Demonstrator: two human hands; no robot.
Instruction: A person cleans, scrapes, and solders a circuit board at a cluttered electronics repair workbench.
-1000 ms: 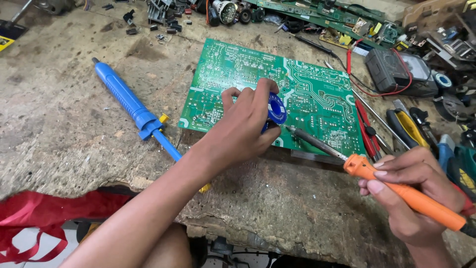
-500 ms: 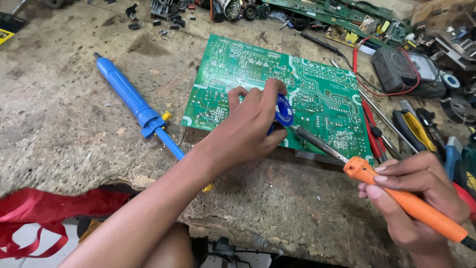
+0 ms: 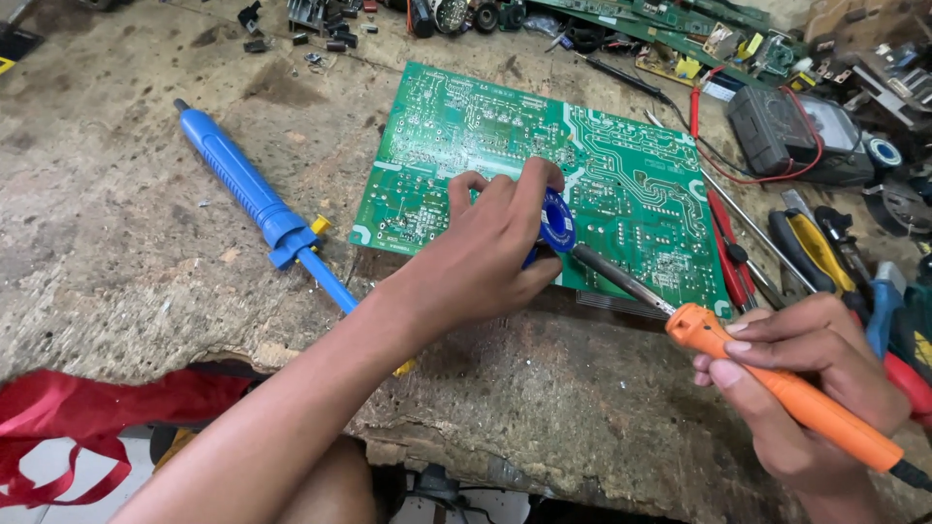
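A green circuit board lies solder side up on the worn workbench. My left hand rests on the board's near edge and pinches a small blue spool. My right hand grips an orange-handled soldering iron. Its metal tip points left and reaches the blue spool at the board's near edge.
A blue desoldering pump lies left of the board. Pliers, red-handled tools and screwdrivers crowd the right side. A black multimeter with red leads and more boards and parts sit at the back. Red cloth hangs below the bench edge.
The view has shifted slightly. Both hands keep their grips, and the iron's tip stays against the blue spool.
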